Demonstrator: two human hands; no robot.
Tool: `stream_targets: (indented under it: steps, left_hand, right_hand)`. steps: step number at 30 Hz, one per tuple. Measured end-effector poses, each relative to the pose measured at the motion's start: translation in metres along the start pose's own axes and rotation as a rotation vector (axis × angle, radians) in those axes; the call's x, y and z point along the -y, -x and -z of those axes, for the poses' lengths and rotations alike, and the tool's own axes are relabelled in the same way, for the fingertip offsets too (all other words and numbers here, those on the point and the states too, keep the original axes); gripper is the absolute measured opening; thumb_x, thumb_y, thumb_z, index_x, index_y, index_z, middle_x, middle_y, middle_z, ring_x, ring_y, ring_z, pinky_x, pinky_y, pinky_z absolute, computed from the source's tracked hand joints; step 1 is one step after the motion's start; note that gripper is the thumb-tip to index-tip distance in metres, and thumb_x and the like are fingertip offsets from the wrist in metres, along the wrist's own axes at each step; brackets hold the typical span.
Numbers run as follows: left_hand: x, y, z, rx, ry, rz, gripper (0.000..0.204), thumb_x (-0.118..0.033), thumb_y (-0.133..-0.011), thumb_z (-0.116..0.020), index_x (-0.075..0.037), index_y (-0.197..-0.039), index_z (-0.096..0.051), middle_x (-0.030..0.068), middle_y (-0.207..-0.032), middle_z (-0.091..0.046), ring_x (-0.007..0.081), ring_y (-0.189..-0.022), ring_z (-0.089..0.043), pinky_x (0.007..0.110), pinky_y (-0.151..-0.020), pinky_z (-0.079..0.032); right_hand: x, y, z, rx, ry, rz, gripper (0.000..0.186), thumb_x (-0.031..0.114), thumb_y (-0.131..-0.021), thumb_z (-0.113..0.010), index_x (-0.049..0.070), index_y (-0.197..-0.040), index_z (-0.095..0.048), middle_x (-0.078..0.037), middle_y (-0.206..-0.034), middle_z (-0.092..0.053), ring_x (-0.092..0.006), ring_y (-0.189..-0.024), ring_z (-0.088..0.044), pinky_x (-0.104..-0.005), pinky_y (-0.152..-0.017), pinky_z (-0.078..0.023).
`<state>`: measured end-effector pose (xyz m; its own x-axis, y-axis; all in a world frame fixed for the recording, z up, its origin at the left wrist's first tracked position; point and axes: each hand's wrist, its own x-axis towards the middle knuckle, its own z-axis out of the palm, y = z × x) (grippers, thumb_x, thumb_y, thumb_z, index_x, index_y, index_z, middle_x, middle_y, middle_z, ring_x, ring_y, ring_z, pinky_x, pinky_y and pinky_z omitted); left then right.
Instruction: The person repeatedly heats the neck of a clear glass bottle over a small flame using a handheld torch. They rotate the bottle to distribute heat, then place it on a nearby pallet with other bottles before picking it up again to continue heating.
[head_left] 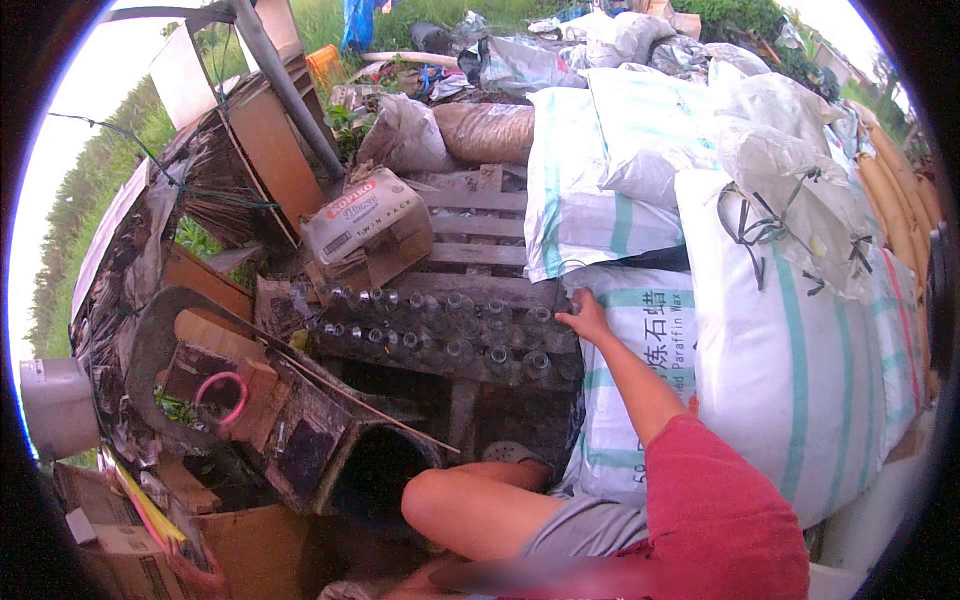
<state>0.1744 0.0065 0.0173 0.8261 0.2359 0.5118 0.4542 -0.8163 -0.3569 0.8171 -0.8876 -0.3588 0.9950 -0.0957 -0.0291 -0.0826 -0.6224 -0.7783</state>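
Clear glass bottles (455, 325) stand upright in two rows on dark wooden slats in front of me. My right hand (588, 318) reaches to the right end of the back row, beside a white woven sack (630, 370). Its thumb and fingers curve around what looks like a clear glass bottle; the glass is hard to make out against the slats. At the lower left edge, my left hand (195, 572) is partly cut off and dim. It lies by yellow and pink sheets (145, 505) at a cardboard box (105, 530); its grip is unclear.
Big white sacks (790, 350) are piled along the right. A worn carton (365, 225) lies on the wooden pallet (480, 225). At left are a pink ring (222, 398), wood scraps, a grey pot (60, 405) and a dark round opening (385, 475) by my knee.
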Motion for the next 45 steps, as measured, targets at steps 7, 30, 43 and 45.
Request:
stream_targets:
  steps: [7, 30, 43, 45]
  left_hand:
    - [-0.012, -0.012, 0.012, -0.045, -0.100, -0.009, 0.072, -0.063, -0.110, -0.075, -0.006, -0.153, -0.071, 0.0199, -0.152, -0.076, 0.0456, -0.136, -0.072, 0.063, -0.113, -0.057]
    - [0.009, 0.017, -0.017, 0.009, -0.117, 0.000, 0.093, -0.078, -0.109, -0.072, -0.001, -0.160, -0.061, 0.0265, -0.155, -0.070, 0.0513, -0.139, -0.070, 0.068, -0.114, -0.057]
    - [0.003, 0.007, -0.011, 0.006, -0.238, -0.029, 0.107, -0.078, -0.109, -0.070, 0.005, -0.172, -0.048, 0.0338, -0.167, -0.060, 0.0573, -0.151, -0.061, 0.071, -0.124, -0.051]
    - [0.001, 0.009, -0.008, 0.006, -0.275, -0.037, 0.109, -0.079, -0.109, -0.070, 0.006, -0.174, -0.046, 0.0349, -0.169, -0.059, 0.0582, -0.153, -0.059, 0.071, -0.125, -0.050]
  right_hand:
    - [-0.013, -0.021, -0.014, -0.002, 0.053, 0.035, 0.089, 0.044, -0.087, -0.107, 0.000, -0.151, -0.063, -0.025, -0.147, -0.077, -0.0406, -0.133, -0.077, -0.0512, -0.115, -0.060]
    - [0.122, -0.050, 0.058, 0.192, -0.028, 0.410, 0.090, 0.041, -0.087, -0.106, -0.002, -0.154, -0.065, -0.022, -0.139, -0.083, -0.0363, -0.128, -0.082, -0.0462, -0.113, -0.063]
    - [0.097, -0.201, -0.165, 0.245, 0.161, 0.086, 0.120, 0.042, -0.075, -0.109, -0.001, -0.170, -0.050, -0.027, -0.152, -0.079, -0.0491, -0.144, -0.074, -0.0567, -0.120, -0.060]
    - [0.073, -0.209, -0.176, 0.303, 0.097, 0.125, 0.116, 0.037, -0.071, -0.113, 0.004, -0.166, -0.054, -0.026, -0.151, -0.078, -0.0493, -0.145, -0.073, -0.0565, -0.120, -0.060]
